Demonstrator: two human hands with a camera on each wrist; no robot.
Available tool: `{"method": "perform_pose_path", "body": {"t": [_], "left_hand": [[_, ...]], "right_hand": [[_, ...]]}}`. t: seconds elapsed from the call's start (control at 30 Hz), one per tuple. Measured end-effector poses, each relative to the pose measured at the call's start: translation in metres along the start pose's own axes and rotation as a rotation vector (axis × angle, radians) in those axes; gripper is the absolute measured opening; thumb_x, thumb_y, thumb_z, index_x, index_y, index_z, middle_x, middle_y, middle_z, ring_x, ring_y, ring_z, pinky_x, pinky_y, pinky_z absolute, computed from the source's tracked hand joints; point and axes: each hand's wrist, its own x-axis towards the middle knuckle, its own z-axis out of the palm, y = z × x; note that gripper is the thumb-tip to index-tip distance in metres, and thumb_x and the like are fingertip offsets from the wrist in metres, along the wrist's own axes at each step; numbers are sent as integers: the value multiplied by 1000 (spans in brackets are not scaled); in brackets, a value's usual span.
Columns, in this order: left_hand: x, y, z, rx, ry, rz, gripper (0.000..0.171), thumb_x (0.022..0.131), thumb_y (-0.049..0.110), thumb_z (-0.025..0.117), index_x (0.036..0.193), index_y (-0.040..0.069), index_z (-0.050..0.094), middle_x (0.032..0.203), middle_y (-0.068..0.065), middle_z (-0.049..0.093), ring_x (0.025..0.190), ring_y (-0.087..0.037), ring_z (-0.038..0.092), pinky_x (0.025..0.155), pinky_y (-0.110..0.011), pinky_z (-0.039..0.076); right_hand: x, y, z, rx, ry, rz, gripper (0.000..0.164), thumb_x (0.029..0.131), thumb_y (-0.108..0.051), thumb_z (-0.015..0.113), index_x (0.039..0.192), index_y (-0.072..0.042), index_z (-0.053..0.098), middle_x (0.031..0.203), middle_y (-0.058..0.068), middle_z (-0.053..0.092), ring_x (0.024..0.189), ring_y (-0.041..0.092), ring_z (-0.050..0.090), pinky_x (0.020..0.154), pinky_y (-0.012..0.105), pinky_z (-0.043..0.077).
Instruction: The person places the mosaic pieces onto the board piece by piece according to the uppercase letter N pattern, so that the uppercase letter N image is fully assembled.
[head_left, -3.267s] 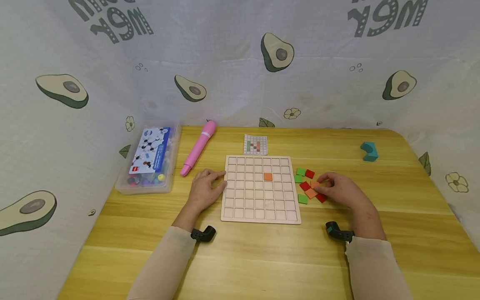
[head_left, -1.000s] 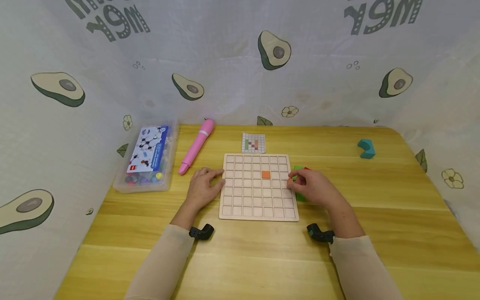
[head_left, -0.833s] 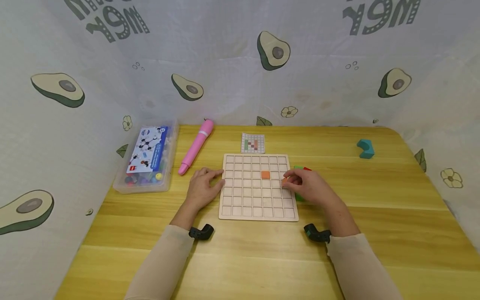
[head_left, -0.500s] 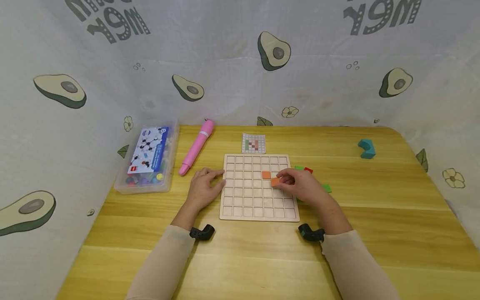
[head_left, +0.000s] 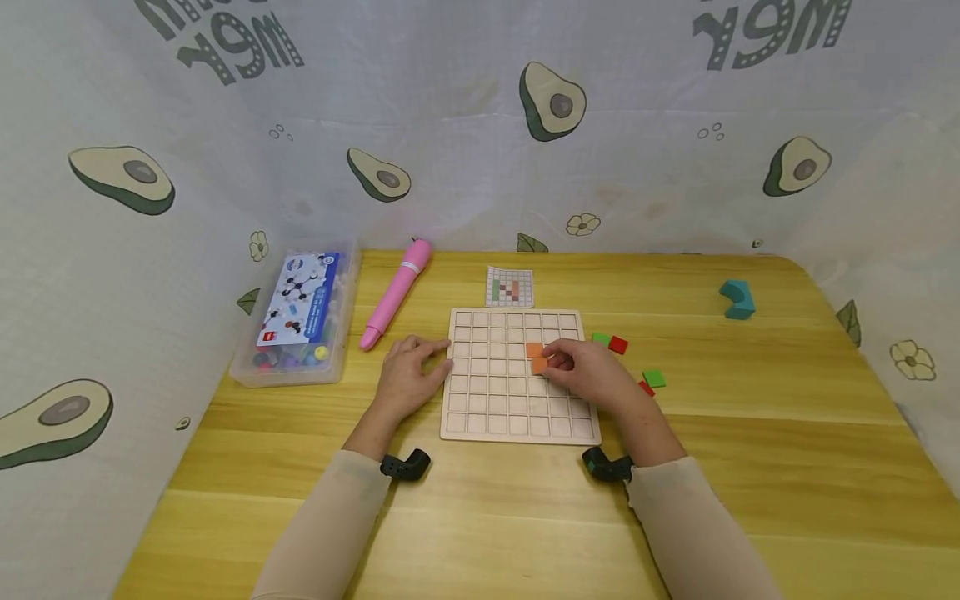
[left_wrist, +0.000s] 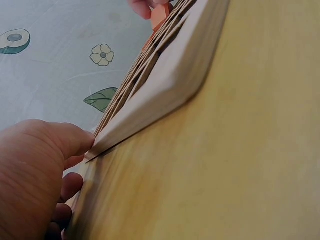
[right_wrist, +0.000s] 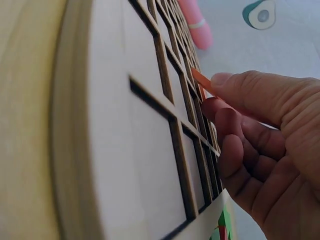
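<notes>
A square wooden grid board [head_left: 480, 404] lies mid-table. The left hand [head_left: 408, 373] rests beside its left edge, thumb and fingertips touching the rim, as the left wrist view shows at the board's corner [left_wrist: 150, 107]. Over the grid, the right hand [head_left: 596, 377] pinches an orange square tile [head_left: 538, 367] between thumb and finger. That tile sits just below another orange tile [head_left: 534, 350] lying in a cell. In the right wrist view the held tile [right_wrist: 201, 81] is tilted, one edge at the grid ridges.
Green tiles [head_left: 654, 379] and red tiles [head_left: 618, 345] lie right of the board, partly hidden by the right hand. A patterned grid card [head_left: 510, 288] lies behind the board. Left are a pink microphone-shaped object [head_left: 396, 294] and a clear plastic box [head_left: 300, 312]; far right, a teal block [head_left: 738, 300].
The right hand has picked an orange tile from the pile and carried it left over the board to just below the first orange tile. The left hand has stayed at the board's edge.
</notes>
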Motion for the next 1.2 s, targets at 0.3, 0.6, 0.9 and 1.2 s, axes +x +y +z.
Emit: {"method": "perform_pose_path", "body": {"t": [0.3, 0.6, 0.9, 1.2], "left_hand": [[-1, 1, 0, -3, -5, -6, 40, 96, 35, 68, 134, 22, 69, 119, -8, 66, 107, -27, 54, 96, -44, 41], [-2, 1, -1, -1, -8, -13, 40, 97, 35, 67, 134, 22, 69, 119, -7, 66, 107, -27, 54, 95, -44, 41], [-1, 0, -1, 3, -11, -10, 40, 97, 35, 67, 135, 23, 69, 119, -7, 66, 107, -27, 53, 95, -44, 40], [-1, 3, -1, -2, -11, -13, 40, 96, 35, 68, 135, 22, 69, 120, -7, 66, 109, -28, 54, 96, -45, 40]], "right_hand": [[0, 4, 4, 2, 5, -14, 24, 95, -24, 73, 114, -10, 72, 94, 3, 71, 84, 17, 60, 77, 32, 51], [1, 2, 7, 8, 3, 2, 25, 95, -22, 72, 116, -9, 72, 91, 3, 68, 80, 17, 58, 73, 30, 48], [2, 0, 8, -14, 7, -5, 24, 96, -21, 71, 116, -9, 73, 90, 3, 66, 80, 17, 56, 73, 30, 47], [-3, 2, 3, 5, -4, 28, 24, 96, -23, 70, 118, -12, 71, 93, 3, 66, 83, 18, 56, 74, 30, 47]]}}
